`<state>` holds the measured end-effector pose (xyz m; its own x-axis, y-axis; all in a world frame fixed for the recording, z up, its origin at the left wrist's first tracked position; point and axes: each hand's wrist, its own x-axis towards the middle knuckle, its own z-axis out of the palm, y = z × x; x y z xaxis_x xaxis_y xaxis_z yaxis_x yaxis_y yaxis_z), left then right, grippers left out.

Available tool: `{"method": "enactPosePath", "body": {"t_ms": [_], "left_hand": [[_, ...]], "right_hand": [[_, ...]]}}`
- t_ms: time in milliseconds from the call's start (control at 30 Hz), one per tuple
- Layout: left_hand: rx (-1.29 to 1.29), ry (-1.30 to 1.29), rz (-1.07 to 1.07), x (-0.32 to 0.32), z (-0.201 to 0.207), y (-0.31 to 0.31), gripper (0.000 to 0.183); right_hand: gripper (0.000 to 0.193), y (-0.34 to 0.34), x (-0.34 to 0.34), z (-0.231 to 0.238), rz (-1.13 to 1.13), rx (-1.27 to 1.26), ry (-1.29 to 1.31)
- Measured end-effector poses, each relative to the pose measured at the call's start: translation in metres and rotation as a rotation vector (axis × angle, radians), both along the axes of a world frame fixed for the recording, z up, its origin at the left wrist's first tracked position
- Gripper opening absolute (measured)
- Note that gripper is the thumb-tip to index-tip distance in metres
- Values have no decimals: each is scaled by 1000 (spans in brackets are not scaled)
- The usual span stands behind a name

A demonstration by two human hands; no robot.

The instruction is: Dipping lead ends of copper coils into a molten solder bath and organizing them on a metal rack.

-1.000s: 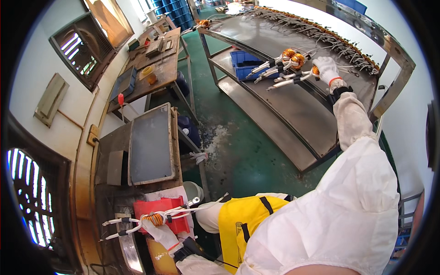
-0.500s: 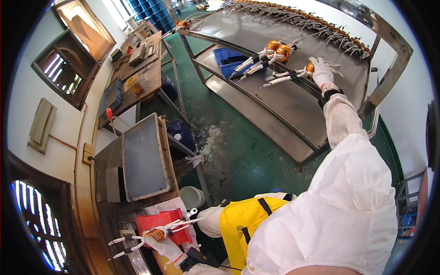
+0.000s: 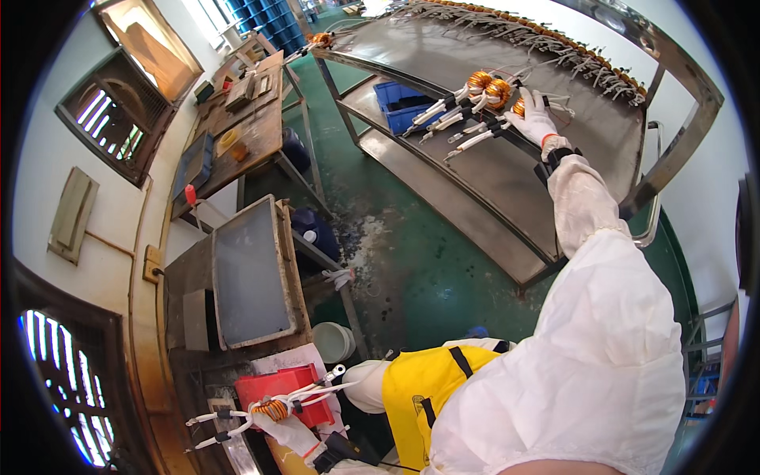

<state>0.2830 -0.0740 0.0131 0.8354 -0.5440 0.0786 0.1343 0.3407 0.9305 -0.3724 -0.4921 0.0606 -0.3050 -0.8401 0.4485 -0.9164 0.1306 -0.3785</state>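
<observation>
My left hand (image 3: 291, 434), in a white glove, grips a copper-wire toroidal coil (image 3: 273, 410) with thick white sleeved leads, over a red plastic bin (image 3: 318, 412). Far to the right, my gloved right hand (image 3: 537, 123) reaches over the metal cart's top shelf. Its fingers are round another copper coil (image 3: 518, 106), partly hidden by the hand. That coil's leads stick out over the shelf's edge. Just left of it lie two more copper coils (image 3: 487, 85), touching or nearly so, with their leads pointing the same way.
A long row of coils (image 3: 546, 49) lines the cart's far side. A blue crate (image 3: 400, 107) sits on its lower shelf. At left are a grey liquid-filled tray (image 3: 252, 273), a wooden workbench (image 3: 253, 131) and a white bucket (image 3: 332, 342). The cart's rail (image 3: 673, 150) rises beside my right arm.
My right hand has moved left along the shelf with its coil, bringing it close to the two coils lying there. The left hand and its coil have hardly moved.
</observation>
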Motion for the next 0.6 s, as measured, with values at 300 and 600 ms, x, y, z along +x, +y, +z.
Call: {"method": "enactPosePath", "body": {"t_ms": [300, 600], "left_hand": [[-19, -25, 14, -4, -2, -6, 43], [79, -41, 25, -17, 22, -1, 29]], "right_hand": [[83, -25, 9, -15, -4, -126, -15], [73, 80, 77, -14, 31, 70, 542]]}}
